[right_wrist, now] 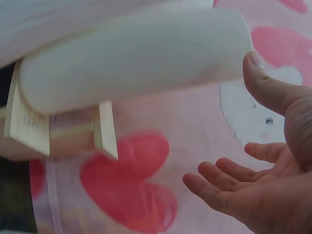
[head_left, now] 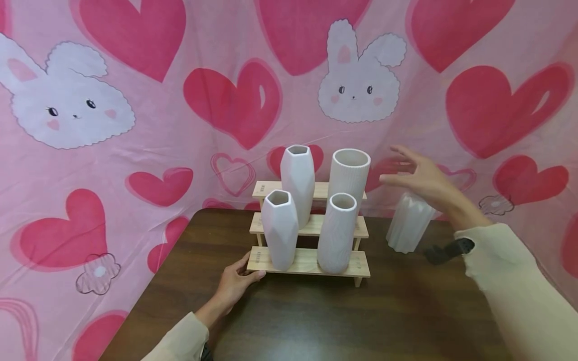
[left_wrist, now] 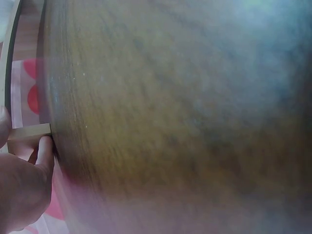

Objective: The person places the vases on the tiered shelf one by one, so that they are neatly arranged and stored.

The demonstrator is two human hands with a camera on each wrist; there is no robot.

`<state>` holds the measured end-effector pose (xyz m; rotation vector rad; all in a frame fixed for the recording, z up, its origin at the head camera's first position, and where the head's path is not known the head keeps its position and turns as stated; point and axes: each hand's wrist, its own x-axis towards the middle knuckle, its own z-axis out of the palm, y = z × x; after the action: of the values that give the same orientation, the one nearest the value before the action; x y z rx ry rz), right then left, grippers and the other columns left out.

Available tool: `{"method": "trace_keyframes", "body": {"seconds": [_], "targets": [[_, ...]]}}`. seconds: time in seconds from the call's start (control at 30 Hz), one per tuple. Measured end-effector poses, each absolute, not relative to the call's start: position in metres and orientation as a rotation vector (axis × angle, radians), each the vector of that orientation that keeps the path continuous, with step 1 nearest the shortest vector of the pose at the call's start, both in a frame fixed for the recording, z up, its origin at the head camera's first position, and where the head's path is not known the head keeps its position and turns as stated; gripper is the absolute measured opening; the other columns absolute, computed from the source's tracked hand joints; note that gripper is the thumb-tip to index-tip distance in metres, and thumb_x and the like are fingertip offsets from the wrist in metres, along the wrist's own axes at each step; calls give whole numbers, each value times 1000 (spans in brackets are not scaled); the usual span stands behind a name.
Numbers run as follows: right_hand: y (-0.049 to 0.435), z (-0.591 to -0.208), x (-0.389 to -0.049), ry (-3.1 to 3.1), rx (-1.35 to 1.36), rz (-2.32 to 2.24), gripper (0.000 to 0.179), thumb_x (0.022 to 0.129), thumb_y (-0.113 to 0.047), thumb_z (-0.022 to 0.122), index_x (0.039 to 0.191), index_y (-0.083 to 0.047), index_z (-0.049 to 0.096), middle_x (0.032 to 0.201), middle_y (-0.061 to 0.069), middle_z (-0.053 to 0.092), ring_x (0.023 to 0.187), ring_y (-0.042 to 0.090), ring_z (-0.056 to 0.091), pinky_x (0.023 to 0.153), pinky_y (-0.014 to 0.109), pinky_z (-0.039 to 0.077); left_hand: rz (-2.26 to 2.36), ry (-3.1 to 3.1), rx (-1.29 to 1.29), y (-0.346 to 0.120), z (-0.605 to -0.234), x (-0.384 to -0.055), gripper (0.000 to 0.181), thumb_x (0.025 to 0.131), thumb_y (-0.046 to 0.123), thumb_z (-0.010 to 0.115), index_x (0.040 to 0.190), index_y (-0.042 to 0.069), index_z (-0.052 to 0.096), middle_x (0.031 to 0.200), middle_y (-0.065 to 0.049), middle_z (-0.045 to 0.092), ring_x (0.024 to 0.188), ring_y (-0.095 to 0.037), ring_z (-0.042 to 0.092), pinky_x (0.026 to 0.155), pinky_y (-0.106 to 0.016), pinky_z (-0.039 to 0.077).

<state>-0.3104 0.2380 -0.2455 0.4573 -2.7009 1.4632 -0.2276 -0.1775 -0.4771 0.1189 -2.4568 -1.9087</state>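
Observation:
A three-step wooden stand (head_left: pixel 307 255) carries white vases. On its bottom step are a faceted vase (head_left: pixel 281 233) and a slim textured vase (head_left: pixel 337 235). Behind them rise a taller faceted vase (head_left: pixel 299 183) and a wide ribbed vase (head_left: pixel 349 175), whose lower part is hidden. My left hand (head_left: pixel 234 285) grips the left end of the bottom step; in the left wrist view, its fingers (left_wrist: pixel 46 153) touch a wooden leg (left_wrist: pixel 30 131). My right hand (head_left: pixel 424 180) is raised right of the ribbed vase, fingers spread; the right wrist view shows its thumb (right_wrist: pixel 268 85) beside a vase's rim.
Right of the stand, a translucent white fluted vase (head_left: pixel 408 225) is on the dark wooden table (head_left: pixel 316 321), below my right hand. A pink cloth (head_left: pixel 298 115) printed with hearts and rabbits hangs behind the table and along its left side.

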Motion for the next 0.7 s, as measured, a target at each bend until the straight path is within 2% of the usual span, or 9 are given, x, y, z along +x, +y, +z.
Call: {"method": "trace_keyframes", "body": {"seconds": [0.2,0.3,0.37,0.4,0.43,0.53,0.6,0.63,0.7], "targets": [[265,-251,-316,-2712,380,1450,85,88,-34,71,155,-22,20,151,18,33,133,39,37,99,61,40,-1882,-2467,141,-173,-476,-231,79,78,23,81,145,6,42,140,-19,50,125,-31,50,94,-40,50],[276,-253,-316,-2713,354,1410,83,89,-36,70,155,-23,20,150,18,34,132,38,39,93,38,51,-1885,-2464,141,-173,-476,-231,79,78,22,81,145,6,42,140,-19,50,125,-30,50,93,-39,50],[283,-256,-315,-2708,318,1359,82,89,-39,69,154,-25,22,149,18,36,131,37,39,92,36,50,-1890,-2461,139,-172,-476,-231,79,78,22,80,145,6,42,140,-19,49,125,-30,50,93,-39,50],[287,-257,-315,-2692,295,1331,80,88,-39,69,154,-25,24,148,18,37,130,37,40,89,28,50,-1894,-2458,138,-172,-476,-231,79,79,22,80,145,6,42,140,-19,49,125,-30,50,93,-38,50],[290,-259,-315,-2665,277,1304,79,88,-39,69,153,-23,27,147,19,38,129,38,41,85,26,50,-1899,-2455,138,-172,-476,-231,79,79,22,80,145,5,42,140,-19,49,124,-30,50,93,-38,50],[300,-265,-318,-2583,205,1232,77,86,-39,71,151,-20,33,146,21,40,126,39,40,93,43,44,-1904,-2453,140,-172,-477,-231,79,79,21,80,145,5,41,140,-19,49,125,-29,50,93,-38,50],[307,-270,-322,-2551,173,1205,78,85,-38,73,150,-17,36,146,23,39,127,41,37,94,47,42,-1901,-2456,141,-173,-477,-231,79,79,21,80,145,6,41,140,-19,49,126,-29,49,93,-38,50],[311,-272,-324,-2560,166,1194,80,84,-38,73,150,-16,34,147,24,37,128,43,35,96,56,38,-1901,-2456,141,-173,-477,-231,79,79,21,80,145,6,41,140,-19,49,126,-29,49,93,-37,50],[319,-278,-328,-2631,151,1187,87,84,-41,73,153,-16,27,150,26,31,133,46,28,99,67,30,-1897,-2458,142,-173,-477,-232,78,79,21,80,145,6,41,140,-19,50,125,-29,49,93,-37,51]]}}
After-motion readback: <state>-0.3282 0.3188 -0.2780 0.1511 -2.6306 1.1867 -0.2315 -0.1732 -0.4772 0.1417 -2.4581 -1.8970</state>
